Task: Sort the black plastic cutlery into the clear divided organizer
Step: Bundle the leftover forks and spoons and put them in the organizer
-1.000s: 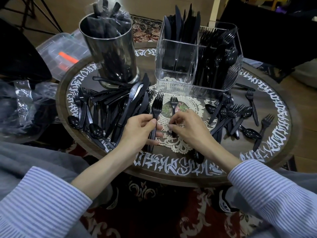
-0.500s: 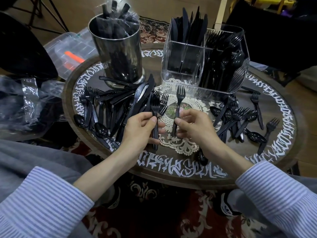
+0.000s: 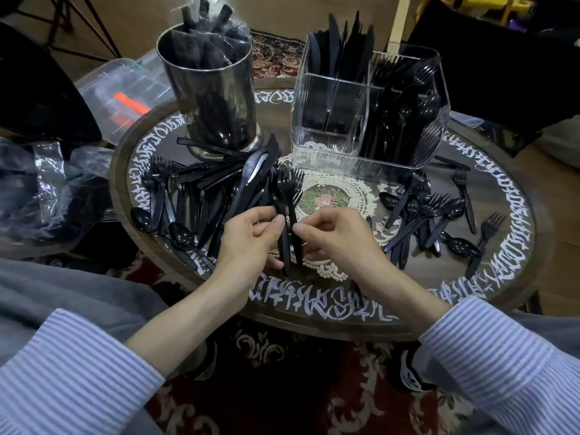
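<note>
— What's the setting?
— A round wooden table (image 3: 514, 246) with white script painted round its rim and a lace doily (image 3: 354, 189) at its centre, standing over a red patterned rug (image 3: 282, 400).

— Where are the hands?
— Both meet over the near edge of the doily. The left hand (image 3: 248, 243) pinches the handles of a couple of black forks (image 3: 287, 189), tines up and pointing away. The right hand (image 3: 329, 237) has its fingers curled and pinches the same bunch from the other side.

— And the organizer?
— The clear divided organizer (image 3: 329, 120) stands at the far side, knives (image 3: 342, 42) upright in its back-left compartment, forks and spoons on the right, the front-left one bare.

— The rest?
— A heap of loose cutlery (image 3: 204, 196) lies left of the hands below a steel canister (image 3: 213, 98); a smaller scatter (image 3: 433, 221) lies right.
</note>
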